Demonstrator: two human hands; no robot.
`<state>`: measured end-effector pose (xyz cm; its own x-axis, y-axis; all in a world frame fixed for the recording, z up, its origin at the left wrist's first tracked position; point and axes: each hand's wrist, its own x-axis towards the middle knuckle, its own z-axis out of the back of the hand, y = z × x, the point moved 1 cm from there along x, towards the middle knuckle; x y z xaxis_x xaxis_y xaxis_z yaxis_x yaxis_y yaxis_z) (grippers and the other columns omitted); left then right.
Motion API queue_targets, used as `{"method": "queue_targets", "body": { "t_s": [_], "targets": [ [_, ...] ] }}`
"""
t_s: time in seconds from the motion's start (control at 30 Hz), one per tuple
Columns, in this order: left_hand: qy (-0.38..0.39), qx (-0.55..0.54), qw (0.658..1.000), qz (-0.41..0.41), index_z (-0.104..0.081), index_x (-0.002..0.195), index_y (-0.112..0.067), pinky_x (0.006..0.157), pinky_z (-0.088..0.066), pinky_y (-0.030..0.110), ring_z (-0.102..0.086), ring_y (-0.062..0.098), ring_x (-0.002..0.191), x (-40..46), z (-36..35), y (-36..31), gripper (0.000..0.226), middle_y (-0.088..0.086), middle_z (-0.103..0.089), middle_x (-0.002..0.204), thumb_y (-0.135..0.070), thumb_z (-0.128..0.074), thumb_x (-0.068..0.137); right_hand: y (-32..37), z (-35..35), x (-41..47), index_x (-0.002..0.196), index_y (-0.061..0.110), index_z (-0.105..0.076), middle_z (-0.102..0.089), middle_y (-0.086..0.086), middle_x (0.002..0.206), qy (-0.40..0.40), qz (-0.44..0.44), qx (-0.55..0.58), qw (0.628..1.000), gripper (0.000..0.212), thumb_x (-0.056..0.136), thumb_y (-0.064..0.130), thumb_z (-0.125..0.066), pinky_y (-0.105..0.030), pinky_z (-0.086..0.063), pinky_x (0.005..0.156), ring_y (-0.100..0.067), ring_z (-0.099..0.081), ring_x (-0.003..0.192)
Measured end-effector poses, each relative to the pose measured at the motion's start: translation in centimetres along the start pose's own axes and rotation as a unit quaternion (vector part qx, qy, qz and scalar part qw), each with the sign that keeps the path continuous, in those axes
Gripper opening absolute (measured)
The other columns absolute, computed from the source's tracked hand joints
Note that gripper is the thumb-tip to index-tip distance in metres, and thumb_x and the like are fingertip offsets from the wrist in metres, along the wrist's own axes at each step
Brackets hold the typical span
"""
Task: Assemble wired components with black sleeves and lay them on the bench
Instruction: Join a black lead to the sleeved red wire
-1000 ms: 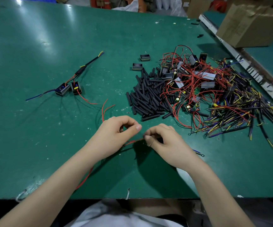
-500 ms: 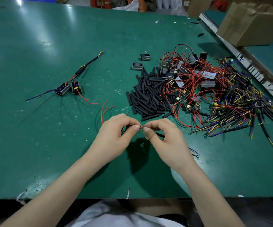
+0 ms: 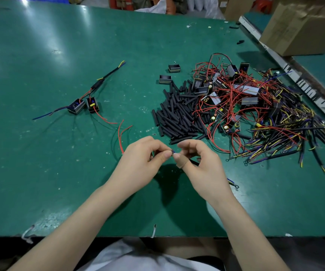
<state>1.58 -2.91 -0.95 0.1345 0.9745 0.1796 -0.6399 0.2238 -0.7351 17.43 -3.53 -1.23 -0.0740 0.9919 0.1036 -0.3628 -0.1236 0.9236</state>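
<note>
Above the green bench (image 3: 60, 173), my left hand (image 3: 140, 163) and my right hand (image 3: 202, 169) meet at their fingertips. The left pinches a thin wire end with red leads (image 3: 121, 137) trailing off to the left. The right pinches a black-sleeved cable (image 3: 193, 162), whose blue and yellow ring-terminal end (image 3: 233, 183) lies right of the wrist. A tan bandage wraps my right thumb. A pile of black sleeves (image 3: 177, 116) lies just beyond the hands. Two finished wired components (image 3: 83, 104) rest at the left.
A tangle of red-wired modules (image 3: 232, 98) and blue-yellow cables (image 3: 286, 137) fills the right side. Two loose black housings (image 3: 169, 74) sit behind the sleeves. A cardboard box (image 3: 302, 26) stands at the far right beyond the bench's edge strip.
Both hands have lifted and shifted slightly away from me, their fingertips closing together on the wire ends. The piles have not moved.
</note>
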Motion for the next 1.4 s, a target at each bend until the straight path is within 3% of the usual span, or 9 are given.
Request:
{"method": "queue_targets", "body": {
  "t_s": [0.17, 0.37, 0.57, 0.83, 0.93, 1.0, 1.1, 1.27, 1.4],
  "targets": [
    [0.007, 0.006, 1.000, 0.007, -0.071, 0.087, -0.025, 0.064, -0.034, 0.012, -0.051, 0.005, 0.072, 0.3, 0.2, -0.1, 0.007, -0.004, -0.061, 0.081, -0.026, -0.064, 0.088, 0.0, 0.0, 0.0, 0.091, 0.034, -0.057, -0.062, 0.011, 0.079, 0.000, 0.005, 0.001, 1.000, 0.026, 0.084, 0.012, -0.070, -0.011, -0.041, 0.073, 0.002, -0.056, 0.075],
    [0.023, 0.010, 1.000, -0.017, -0.071, 0.091, -0.021, 0.064, -0.034, 0.011, -0.050, 0.004, 0.071, 0.2, 0.5, -0.2, 0.009, -0.005, -0.057, 0.078, -0.024, -0.063, 0.089, 0.0, -0.1, 0.2, 0.096, 0.031, -0.061, -0.061, 0.012, 0.079, 0.015, -0.005, -0.008, 1.000, 0.022, 0.085, 0.014, -0.070, -0.027, -0.047, 0.078, -0.006, -0.054, 0.078],
    [0.037, 0.007, 0.998, -0.042, -0.071, 0.089, -0.024, 0.064, -0.035, 0.011, -0.049, 0.008, 0.071, 0.0, 0.8, -0.5, 0.012, -0.004, -0.056, 0.078, -0.026, -0.059, 0.092, 0.3, 0.2, 0.5, 0.100, 0.021, -0.071, -0.065, 0.008, 0.095, 0.030, 0.014, -0.070, 0.997, 0.014, 0.087, 0.016, -0.069, -0.022, -0.046, 0.084, -0.001, -0.058, 0.089],
    [-0.063, 0.005, 0.998, -0.006, -0.069, 0.081, -0.017, 0.059, -0.032, 0.012, -0.045, -0.001, 0.062, -0.1, 0.3, -1.2, 0.017, -0.011, -0.046, 0.064, -0.026, -0.059, 0.090, 1.3, -0.3, 0.2, 0.089, 0.016, -0.071, -0.066, 0.007, 0.089, -0.034, 0.064, -0.087, 0.994, 0.004, 0.085, 0.015, -0.071, -0.030, -0.046, 0.085, -0.010, -0.059, 0.091],
    [-0.081, 0.018, 0.997, -0.004, -0.067, 0.081, -0.015, 0.060, -0.032, 0.010, -0.044, -0.001, 0.062, -0.2, 0.1, -1.5, 0.016, -0.011, -0.043, 0.065, -0.023, -0.057, 0.091, 1.4, -0.7, 0.1, 0.086, 0.016, -0.070, -0.065, 0.006, 0.087, -0.055, 0.077, -0.098, 0.991, 0.003, 0.085, 0.014, -0.071, -0.041, -0.047, 0.083, -0.016, -0.060, 0.090],
    [-0.094, 0.024, 0.995, -0.003, -0.066, 0.080, -0.013, 0.061, -0.032, 0.009, -0.043, -0.002, 0.063, -0.2, 0.0, -1.7, 0.016, -0.012, -0.040, 0.064, -0.020, -0.058, 0.091, 1.4, -1.0, 0.0, 0.084, 0.016, -0.068, -0.064, 0.005, 0.087, -0.077, 0.109, -0.150, 0.980, 0.004, 0.084, 0.013, -0.070, -0.047, -0.045, 0.080, -0.021, -0.060, 0.090],
    [-0.113, 0.020, 0.993, 0.004, -0.064, 0.077, -0.011, 0.061, -0.032, 0.011, -0.043, -0.002, 0.063, -0.2, -0.2, -1.9, 0.016, -0.012, -0.038, 0.062, -0.018, -0.059, 0.091, 1.5, -1.5, -0.2, 0.079, 0.017, -0.066, -0.063, 0.005, 0.086, -0.137, 0.169, -0.280, 0.935, 0.003, 0.082, 0.017, -0.067, -0.037, -0.034, 0.072, -0.023, -0.061, 0.085],
    [-0.120, 0.083, 0.989, 0.004, -0.063, 0.078, -0.010, 0.059, -0.027, 0.023, -0.036, 0.010, 0.061, 0.0, -0.5, -1.8, 0.018, -0.012, -0.035, 0.064, -0.021, -0.059, 0.092, 0.8, -1.8, 0.0, 0.080, 0.014, -0.067, -0.065, 0.004, 0.087, -0.163, 0.223, -0.330, 0.903, 0.005, 0.084, 0.015, -0.065, -0.033, -0.030, 0.070, -0.022, -0.063, 0.080],
    [-0.095, 0.120, 0.988, -0.038, -0.062, 0.080, -0.004, 0.062, -0.034, 0.028, -0.050, 0.024, 0.066, 0.1, -0.3, -1.7, 0.017, 0.003, -0.049, 0.073, -0.014, -0.059, 0.092, 0.2, -1.5, 0.3, 0.084, 0.015, -0.067, -0.065, 0.006, 0.090, -0.116, 0.192, -0.260, 0.939, 0.002, 0.085, 0.015, -0.066, -0.037, -0.040, 0.077, -0.019, -0.062, 0.088]
  ]
}}
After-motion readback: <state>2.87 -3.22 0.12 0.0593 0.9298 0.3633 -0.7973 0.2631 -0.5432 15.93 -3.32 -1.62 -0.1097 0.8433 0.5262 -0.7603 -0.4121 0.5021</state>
